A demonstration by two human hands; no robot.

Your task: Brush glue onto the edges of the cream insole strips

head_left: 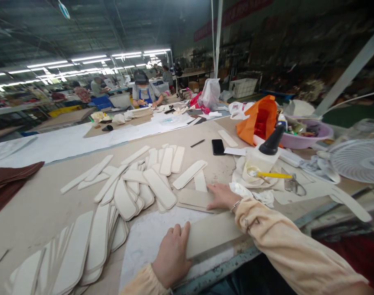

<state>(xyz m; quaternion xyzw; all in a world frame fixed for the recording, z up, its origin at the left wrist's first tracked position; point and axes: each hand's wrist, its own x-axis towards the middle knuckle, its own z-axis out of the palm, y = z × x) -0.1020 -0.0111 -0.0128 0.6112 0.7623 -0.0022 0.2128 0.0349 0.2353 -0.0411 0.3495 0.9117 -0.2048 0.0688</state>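
My right hand (222,197) reaches across to a small beige panel (191,198), its fingers and thumb closed over the panel's right end. Along the table's front edge lies a longer beige strip (214,233). My left hand (172,255) is at that strip's left end, fingers bent against it; the underside of the grip is hidden. Beyond the small panel, a pair of off-white rounded strips (190,174) lies at a slant. To the left spreads a big loose heap of similar off-white strips (157,186), with fanned stacks (73,250) nearer me.
A glue bottle with a dark nozzle (263,157), a yellow-handled brush (274,175) and scissors (295,186) sit to the right. Behind are a phone (218,147), an orange bag (257,119), a purple basin (309,137) and a fan (359,159). Brown sheets (11,180) lie far left. A co-worker (146,92) sits opposite.
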